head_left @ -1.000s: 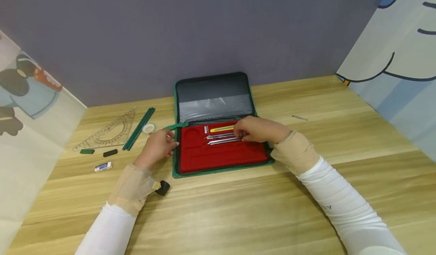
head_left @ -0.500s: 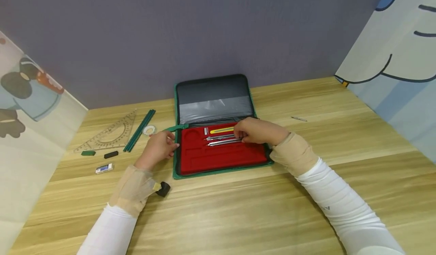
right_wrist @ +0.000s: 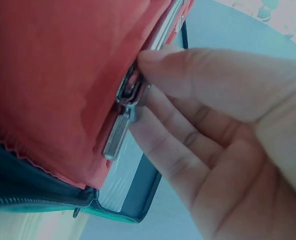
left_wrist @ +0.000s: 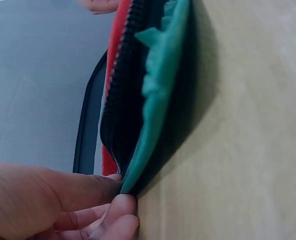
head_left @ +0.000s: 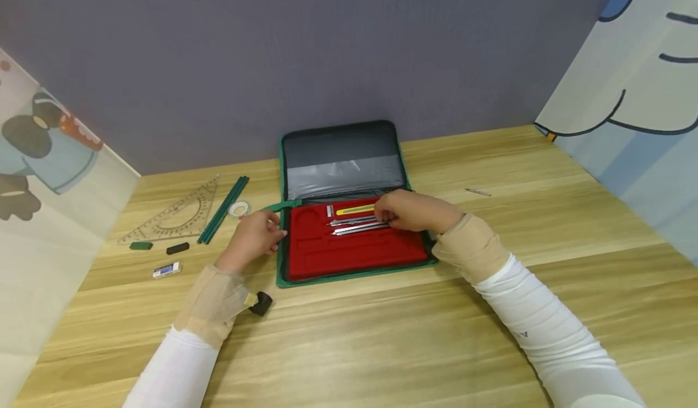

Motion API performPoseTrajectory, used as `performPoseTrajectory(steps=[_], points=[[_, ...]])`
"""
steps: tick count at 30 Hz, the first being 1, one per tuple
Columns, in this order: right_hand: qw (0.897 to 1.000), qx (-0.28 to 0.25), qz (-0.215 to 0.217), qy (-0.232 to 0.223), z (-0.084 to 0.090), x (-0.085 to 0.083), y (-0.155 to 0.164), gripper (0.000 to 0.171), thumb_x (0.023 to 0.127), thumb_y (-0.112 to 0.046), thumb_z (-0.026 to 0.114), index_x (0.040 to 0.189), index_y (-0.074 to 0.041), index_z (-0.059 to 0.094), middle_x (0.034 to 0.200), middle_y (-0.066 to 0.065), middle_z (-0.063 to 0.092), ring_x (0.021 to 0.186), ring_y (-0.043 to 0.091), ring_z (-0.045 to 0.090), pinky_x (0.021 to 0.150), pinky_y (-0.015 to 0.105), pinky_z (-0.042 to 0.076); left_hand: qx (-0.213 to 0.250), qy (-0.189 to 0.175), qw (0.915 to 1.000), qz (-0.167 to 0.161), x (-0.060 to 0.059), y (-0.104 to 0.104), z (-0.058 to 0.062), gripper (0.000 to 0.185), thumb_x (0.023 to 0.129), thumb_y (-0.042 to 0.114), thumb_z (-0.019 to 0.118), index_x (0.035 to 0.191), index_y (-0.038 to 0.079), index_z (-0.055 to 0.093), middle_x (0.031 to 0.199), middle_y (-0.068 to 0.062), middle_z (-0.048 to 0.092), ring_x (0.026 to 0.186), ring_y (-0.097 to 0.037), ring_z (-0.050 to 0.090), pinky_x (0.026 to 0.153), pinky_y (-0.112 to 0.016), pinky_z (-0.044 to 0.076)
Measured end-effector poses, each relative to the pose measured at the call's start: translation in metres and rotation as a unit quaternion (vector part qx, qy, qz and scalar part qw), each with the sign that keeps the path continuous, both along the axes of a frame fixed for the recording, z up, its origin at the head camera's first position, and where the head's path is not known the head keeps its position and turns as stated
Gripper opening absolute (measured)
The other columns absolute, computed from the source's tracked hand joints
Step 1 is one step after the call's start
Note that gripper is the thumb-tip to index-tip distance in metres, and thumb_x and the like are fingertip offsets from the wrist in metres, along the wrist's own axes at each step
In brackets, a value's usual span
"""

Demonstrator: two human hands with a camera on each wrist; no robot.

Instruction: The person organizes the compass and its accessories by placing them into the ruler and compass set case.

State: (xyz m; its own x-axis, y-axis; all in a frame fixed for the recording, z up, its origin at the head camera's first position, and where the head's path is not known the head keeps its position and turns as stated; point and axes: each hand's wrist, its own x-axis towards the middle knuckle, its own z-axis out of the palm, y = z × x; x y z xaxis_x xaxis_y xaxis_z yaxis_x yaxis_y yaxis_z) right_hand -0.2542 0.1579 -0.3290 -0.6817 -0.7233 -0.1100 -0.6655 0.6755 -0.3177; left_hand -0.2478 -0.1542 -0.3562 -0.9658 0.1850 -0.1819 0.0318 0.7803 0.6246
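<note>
Our right hand [head_left: 417, 211] pinches, apparently, the right end of the compass [head_left: 360, 228], whose long axis runs leftward across the red tray [head_left: 354, 253] toward our left hand [head_left: 253, 238], which pinches the case edge [left_wrist: 153, 125].

One open green case [head_left: 343, 159] sat on the worktop [head_left: 491, 311], holding two silver compasses [head_left: 357, 225], one yellow knife [head_left: 355, 209] and one small metal box [head_left: 329, 210]. Off to the left lay one clear set square [head_left: 174, 214], one tape roll [head_left: 239, 208], three small erasers [head_left: 166, 269], and a bundle of green pencils [head_left: 222, 208], number unclear.
</note>
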Motion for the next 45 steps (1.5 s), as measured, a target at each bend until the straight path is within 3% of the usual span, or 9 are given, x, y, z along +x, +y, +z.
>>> performPoseTrajectory(steps=[11, 24, 45], points=[[0.999, 0.000, -0.036, -0.016, 0.0003, 0.0000, 0.0072, 0.013, 0.080, 0.007, 0.068, 0.085, -0.004, 0.064, 0.080, 0.005, 0.062, 0.073, 0.016, 0.055, 0.069, 0.030, 0.049, -0.002, -0.004, 1.0000, 0.002, -0.0007, -0.0004, -0.0025, 0.030, 0.090, 0.005, 0.061, 0.114, -0.009, 0.051, 0.090, -0.017, 0.064, 0.054, -0.012, 0.058, 0.050, -0.025, 0.053], [1.000, -0.003, -0.017, -0.010, 0.0008, -0.0004, 0.0050, 0.012, 0.079, 0.007, 0.067, 0.085, -0.003, 0.065, 0.081, 0.005, 0.063, 0.073, 0.015, 0.056, 0.068, 0.030, 0.050, -0.004, -0.002, 1.0000, -0.002, -0.0008, -0.0009, -0.0015, 0.030, 0.090, 0.005, 0.060, 0.115, -0.010, 0.051, 0.090, -0.018, 0.064, 0.055, -0.012, 0.059, 0.052, -0.025, 0.053], [0.999, -0.021, -0.021, -0.012, 0.0018, -0.0003, 0.0034, 0.019, 0.077, 0.014, 0.065, 0.087, -0.002, 0.068, 0.086, 0.007, 0.067, 0.078, 0.019, 0.061, 0.071, 0.031, 0.053, -0.006, -0.001, 1.0000, -0.007, -0.0014, -0.0002, 0.0005, 0.031, 0.090, 0.004, 0.060, 0.114, -0.011, 0.051, 0.091, -0.019, 0.064, 0.054, -0.011, 0.058, 0.051, -0.025, 0.053]])
